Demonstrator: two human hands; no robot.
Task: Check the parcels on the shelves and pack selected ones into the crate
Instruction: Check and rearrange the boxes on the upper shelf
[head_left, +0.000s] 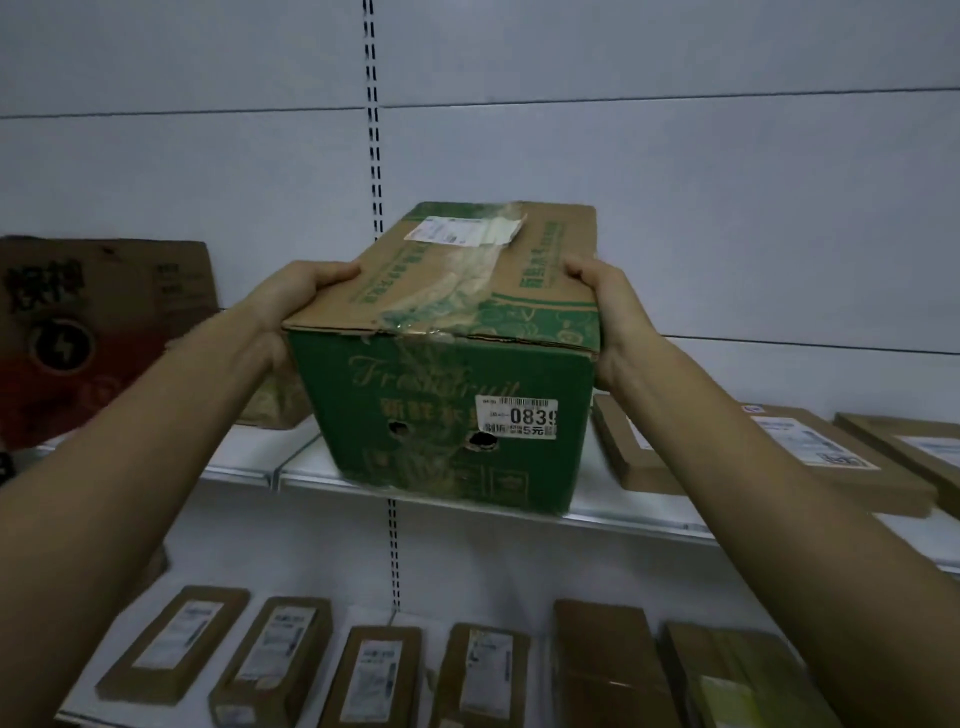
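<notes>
Our left hand (291, 306) presses against the left side of a green fruit carton (452, 374), thumb lying along its top edge and the fingers wrapped out of sight around the side. Our right hand (615, 322) mirrors it on the right side, thumb hooked over the top flap near the far corner and the palm flat on the side wall. Both hands are closed on the carton, which sits between them at about chest height in front of us.

The carton shows its green end face to us, with pale "Fresh fruit" lettering, two punched holes and a white sticker (519, 417) reading 0839 at the right. Its brown top flaps are sealed with crinkled clear tape, and a shipping label (470, 229) is stuck near the far end. The carton's lower edge is at the front lip of the upper shelf (623, 506); we cannot tell whether it rests there or is lifted just clear.

To the left on that shelf a large brown and red box (98, 332) stands against the wall. To the right lie flat brown parcels (800, 457) with white labels. On the lower shelf (104, 691) beneath, a row of small labelled parcels (270, 660) lies side by side.
</notes>
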